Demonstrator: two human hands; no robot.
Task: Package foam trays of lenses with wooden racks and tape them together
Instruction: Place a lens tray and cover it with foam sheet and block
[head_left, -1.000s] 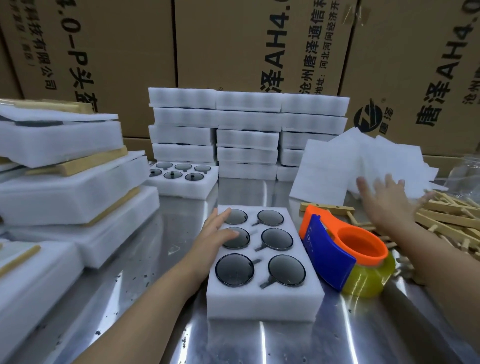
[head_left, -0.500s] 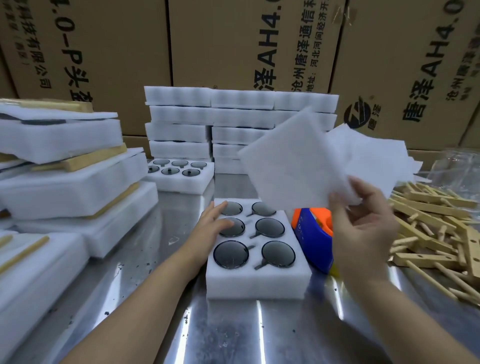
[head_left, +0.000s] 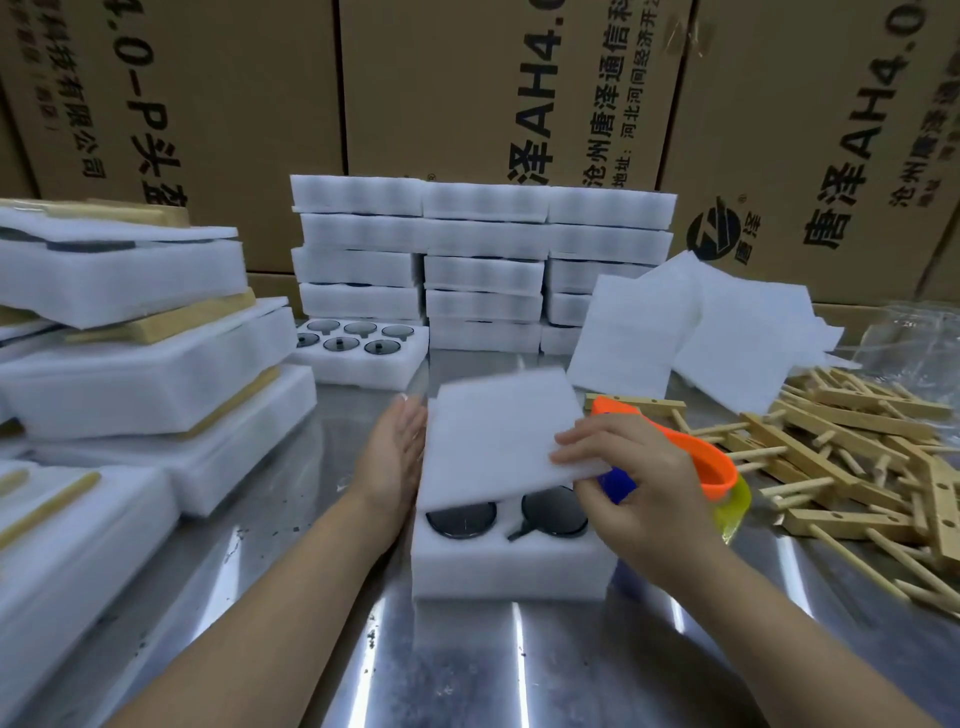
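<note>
A white foam tray (head_left: 506, 566) of dark round lenses (head_left: 461, 518) sits in the middle of the metal table. My right hand (head_left: 631, 486) pinches a thin white foam sheet (head_left: 498, 436) by its near right corner and holds it tilted over the tray, so only the two nearest lenses show. My left hand (head_left: 397, 457) is flat with straight fingers against the tray's left side. Wooden racks (head_left: 852, 457) lie in a loose pile at the right. An orange and blue tape dispenser (head_left: 696, 467) lies just right of the tray, partly behind my right hand.
Stacked foam trays (head_left: 483, 265) stand at the back, with an uncovered tray of lenses (head_left: 363, 353) in front of them. Packed bundles with wooden strips (head_left: 135, 364) are piled at the left. Loose foam sheets (head_left: 701, 332) lie back right. Cardboard boxes (head_left: 467, 104) form the rear wall.
My right hand brought the foam sheet down from the air onto the tray, covering most lenses. My left hand slid off the tray's top to its left side.
</note>
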